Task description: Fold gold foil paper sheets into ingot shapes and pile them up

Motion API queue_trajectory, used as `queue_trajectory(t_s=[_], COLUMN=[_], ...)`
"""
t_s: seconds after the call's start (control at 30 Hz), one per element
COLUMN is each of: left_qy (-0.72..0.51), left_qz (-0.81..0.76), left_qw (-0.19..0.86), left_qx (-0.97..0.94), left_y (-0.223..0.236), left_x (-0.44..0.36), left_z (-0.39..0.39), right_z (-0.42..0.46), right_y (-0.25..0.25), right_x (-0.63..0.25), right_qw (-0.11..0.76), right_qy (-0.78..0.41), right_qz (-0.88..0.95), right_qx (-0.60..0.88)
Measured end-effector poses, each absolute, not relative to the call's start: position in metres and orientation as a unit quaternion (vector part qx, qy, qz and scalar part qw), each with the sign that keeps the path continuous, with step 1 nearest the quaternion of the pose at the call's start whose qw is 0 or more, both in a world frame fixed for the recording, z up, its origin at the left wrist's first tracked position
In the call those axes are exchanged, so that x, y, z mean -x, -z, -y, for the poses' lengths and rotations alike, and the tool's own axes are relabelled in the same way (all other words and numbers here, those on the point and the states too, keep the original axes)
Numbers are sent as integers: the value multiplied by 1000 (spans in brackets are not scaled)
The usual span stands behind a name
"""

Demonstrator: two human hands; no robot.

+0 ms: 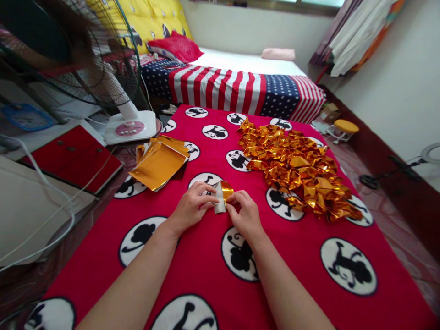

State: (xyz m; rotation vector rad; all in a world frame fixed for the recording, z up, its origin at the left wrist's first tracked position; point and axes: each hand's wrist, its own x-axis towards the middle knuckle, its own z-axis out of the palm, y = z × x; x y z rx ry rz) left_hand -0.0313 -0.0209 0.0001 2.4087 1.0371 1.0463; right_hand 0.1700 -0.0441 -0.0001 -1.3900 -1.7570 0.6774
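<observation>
Between my two hands, low over the red cloth, is a small sheet of gold foil paper, partly folded so its pale back shows on the left and shiny gold on the right. My left hand grips its left edge between thumb and fingers. At its right edge, my right hand pinches the paper with thumb and forefinger. A stack of flat gold foil sheets lies to the left, its edges uneven. Over on the right spreads a heap of folded gold foil pieces.
A red cloth with white monkey roundels covers the table. An electric fan stands beyond its left edge, near a red panel and loose cables. Behind is a bed with a flag-patterned cover. A yellow stool stands right.
</observation>
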Motion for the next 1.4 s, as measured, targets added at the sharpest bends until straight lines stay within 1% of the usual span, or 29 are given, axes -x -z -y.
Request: queue_trajectory(t_s=[0.13, 0.4, 0.67, 0.93, 1.4], left_qy=[-364, -340, -393, -370, -324], left_qz=[-347, -361, -407, -339, -315], left_qw=[142, 161, 160, 141, 190], left_qx=[-852, -853, -809, -854, -872], left_y=[-2, -2, 9, -1, -2], left_x=[29, 28, 25, 22, 22], left_z=[21, 24, 21, 24, 21], right_z=[44, 45, 44, 45, 45], right_y=[-1, 1, 3, -1, 2], right_x=[-169, -171, -171, -170, -168], right_qw=[392, 397, 391, 390, 378], right_qy=[-268, -260, -253, -255, -233], right_qz=[692, 692, 699, 697, 704], right_qx=[544, 544, 543, 545, 554])
